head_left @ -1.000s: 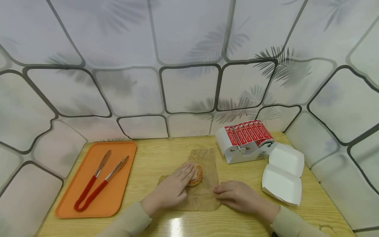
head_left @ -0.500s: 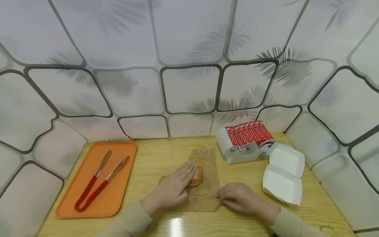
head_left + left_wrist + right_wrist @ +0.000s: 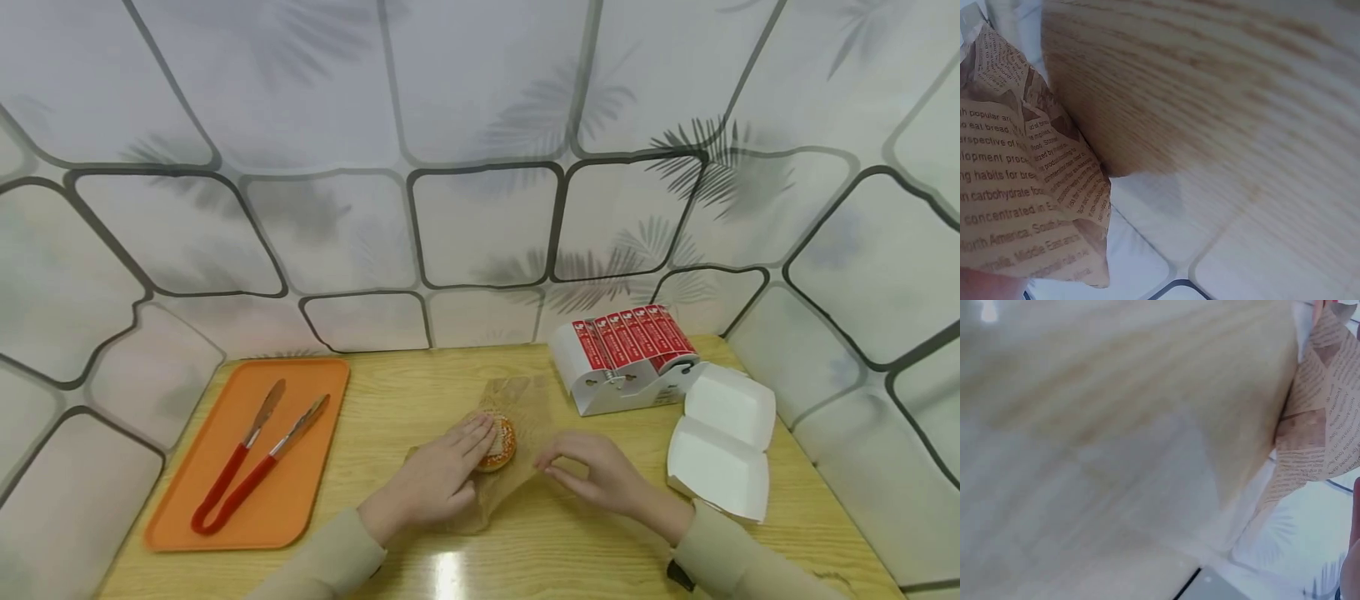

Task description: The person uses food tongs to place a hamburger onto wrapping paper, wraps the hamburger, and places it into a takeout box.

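Observation:
A seeded burger bun [image 3: 503, 446] sits on brown printed wrapping paper [image 3: 517, 408] at the middle of the table. My left hand [image 3: 442, 475] lies with straight fingers over the bun's left side, pressing a folded flap of the paper there. To the right, my right hand [image 3: 600, 475] pinches the paper's edge between thumb and fingertips, and that side stands raised off the table. Printed text shows on the creased paper [image 3: 1022, 181] in the left wrist view, and its lifted side [image 3: 1310, 434] appears in the right wrist view. The bun's left part is hidden.
On the left, an orange tray [image 3: 180, 517] bears red-handled tongs [image 3: 240, 471]. Behind the right hand stands a white box [image 3: 618, 392] of red-labelled packets. An opened white takeaway box [image 3: 720, 462] lies at the right, and a patterned wall [image 3: 487, 225] rises behind the table.
My right hand has moved slightly up and left, lifting the paper's right edge and lower right corner toward the bun. The left hand stays in place over the bun.

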### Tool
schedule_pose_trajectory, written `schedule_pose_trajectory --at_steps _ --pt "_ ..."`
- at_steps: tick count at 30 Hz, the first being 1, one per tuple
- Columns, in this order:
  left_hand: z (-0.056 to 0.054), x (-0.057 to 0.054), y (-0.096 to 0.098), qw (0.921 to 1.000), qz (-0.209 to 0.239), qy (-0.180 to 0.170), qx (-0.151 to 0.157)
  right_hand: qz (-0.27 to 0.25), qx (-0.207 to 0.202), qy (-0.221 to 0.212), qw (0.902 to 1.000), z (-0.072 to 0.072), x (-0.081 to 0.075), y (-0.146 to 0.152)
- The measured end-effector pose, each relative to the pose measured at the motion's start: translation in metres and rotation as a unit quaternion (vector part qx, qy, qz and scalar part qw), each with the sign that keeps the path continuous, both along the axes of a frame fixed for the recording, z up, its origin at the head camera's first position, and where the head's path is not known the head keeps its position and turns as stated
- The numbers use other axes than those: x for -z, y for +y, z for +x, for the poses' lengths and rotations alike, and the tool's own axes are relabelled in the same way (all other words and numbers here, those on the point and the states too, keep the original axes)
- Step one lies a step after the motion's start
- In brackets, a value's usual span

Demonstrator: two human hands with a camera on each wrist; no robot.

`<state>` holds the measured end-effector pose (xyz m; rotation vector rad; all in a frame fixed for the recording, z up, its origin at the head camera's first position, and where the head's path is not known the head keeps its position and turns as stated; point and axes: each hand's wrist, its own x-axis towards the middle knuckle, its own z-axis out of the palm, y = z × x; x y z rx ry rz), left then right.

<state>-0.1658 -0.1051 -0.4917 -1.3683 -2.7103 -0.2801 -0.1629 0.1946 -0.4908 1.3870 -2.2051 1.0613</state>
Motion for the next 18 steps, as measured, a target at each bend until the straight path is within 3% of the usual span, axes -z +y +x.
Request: schedule_pose_trajectory --at_steps 9,18 --pt "-0.003 -0.003 0.0 0.9992 -0.018 -0.035 -0.006 0.007 0.036 0.045 0.9983 -0.022 -0.006 -0.023" --pt "-0.003 -0.005 -0.001 0.9978 -0.013 -0.064 -0.014 0.039 0.087 -0.02 0.9953 -0.051 -0.006 -0.045"
